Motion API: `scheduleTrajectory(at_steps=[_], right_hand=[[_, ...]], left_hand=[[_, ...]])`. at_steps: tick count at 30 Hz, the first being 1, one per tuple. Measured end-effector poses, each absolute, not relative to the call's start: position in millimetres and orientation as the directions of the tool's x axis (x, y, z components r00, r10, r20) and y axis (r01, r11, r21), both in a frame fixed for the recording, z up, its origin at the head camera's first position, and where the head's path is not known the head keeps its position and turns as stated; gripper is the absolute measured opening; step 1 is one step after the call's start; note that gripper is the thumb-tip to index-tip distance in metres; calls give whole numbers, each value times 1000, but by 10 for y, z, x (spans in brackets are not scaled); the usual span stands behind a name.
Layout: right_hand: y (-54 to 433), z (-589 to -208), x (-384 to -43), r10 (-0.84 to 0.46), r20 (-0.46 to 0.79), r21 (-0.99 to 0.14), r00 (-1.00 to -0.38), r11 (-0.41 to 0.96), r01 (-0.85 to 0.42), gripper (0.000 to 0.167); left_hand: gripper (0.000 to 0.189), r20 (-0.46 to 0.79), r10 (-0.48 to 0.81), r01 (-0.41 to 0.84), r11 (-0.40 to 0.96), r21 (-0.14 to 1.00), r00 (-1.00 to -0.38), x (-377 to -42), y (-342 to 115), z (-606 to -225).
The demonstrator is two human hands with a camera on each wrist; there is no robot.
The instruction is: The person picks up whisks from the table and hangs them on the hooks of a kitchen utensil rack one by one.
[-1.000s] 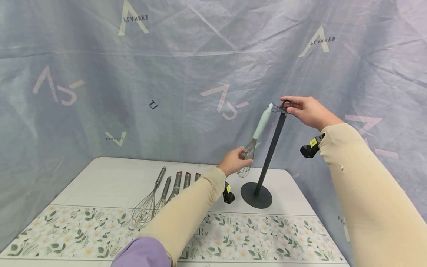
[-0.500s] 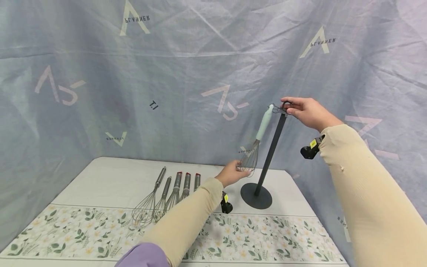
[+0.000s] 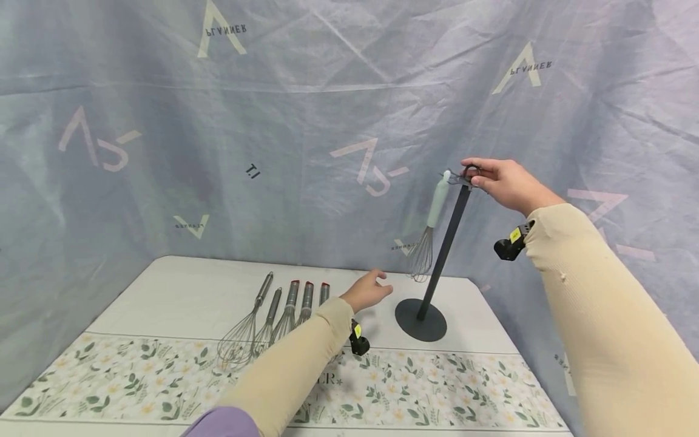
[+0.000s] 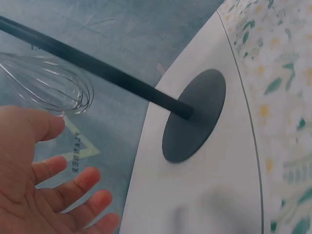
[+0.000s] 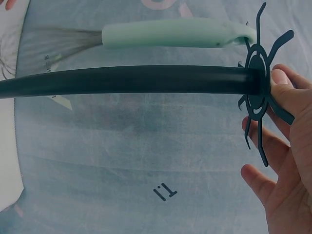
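A whisk with a mint-green handle (image 3: 438, 203) hangs by its handle end from a hook of the dark utensil stand (image 3: 446, 243). Its wire loops (image 4: 53, 85) dangle beside the pole. My left hand (image 3: 367, 291) is below and left of those wires, apart from them, its fingers spread and holding nothing in the left wrist view. At the top of the stand, my right hand (image 3: 508, 182) grips the hooked ring (image 5: 257, 80) between thumb and fingers. The stand's round base (image 3: 420, 320) sits on the white table, and its pole looks tilted in the head view.
Several metal whisks lie side by side on the table, among them a large one (image 3: 263, 294) at the left and one with a red-tipped handle (image 3: 292, 294). A floral strip (image 3: 404, 388) runs along the front. Behind the table hangs a grey-blue cloth (image 3: 295, 152).
My left hand has let go of the whisk's wires and drawn back down and left. The whisk now hangs freely, swung closer to the pole. My right hand stays on the stand's top.
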State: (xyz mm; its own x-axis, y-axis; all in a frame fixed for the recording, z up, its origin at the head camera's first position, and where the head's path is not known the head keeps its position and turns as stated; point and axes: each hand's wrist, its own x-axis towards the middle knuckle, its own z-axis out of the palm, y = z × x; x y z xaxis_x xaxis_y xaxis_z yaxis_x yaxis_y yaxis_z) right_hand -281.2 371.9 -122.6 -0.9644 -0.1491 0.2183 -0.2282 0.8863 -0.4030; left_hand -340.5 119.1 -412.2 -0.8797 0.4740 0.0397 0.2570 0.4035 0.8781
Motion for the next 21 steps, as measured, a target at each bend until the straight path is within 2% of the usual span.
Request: scheduleTrajectory(at_steps=[15, 21], right_hand=[[3769, -1254, -2885, -156, 203, -390, -967, 893, -225, 55], [3812, -1231, -2900, -177, 211, -348, -961, 905, -243, 55]], left_hand=[[36, 114, 487, 337, 400, 852, -866, -3257, 259, -4106], [34, 141, 431, 326, 393, 860, -891, -3147, -97, -4130]])
